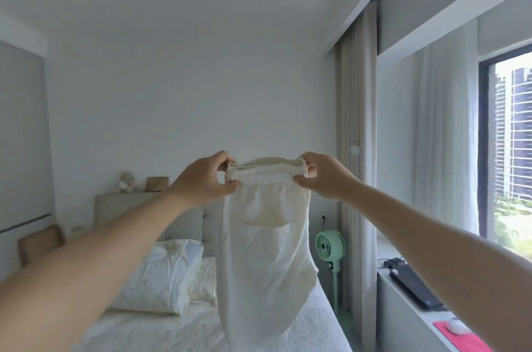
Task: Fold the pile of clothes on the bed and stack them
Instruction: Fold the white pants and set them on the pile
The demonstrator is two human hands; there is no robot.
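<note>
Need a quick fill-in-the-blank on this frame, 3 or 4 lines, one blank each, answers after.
1. Both hands hold the white garment by its elastic ____.
2. The left hand and the right hand pinch opposite ends, so the garment hangs in the air above the ____.
3. The standing fan next to the bed is light ____ in colour.
4. On the sill under the window, a white mouse sits on a ____ pad.

Answers: waistband; bed; green; pink

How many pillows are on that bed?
2. The front pillow leans at the head of the bed, left of the hanging white garment. The second pillow shows just behind it. The garment may hide more.
</note>
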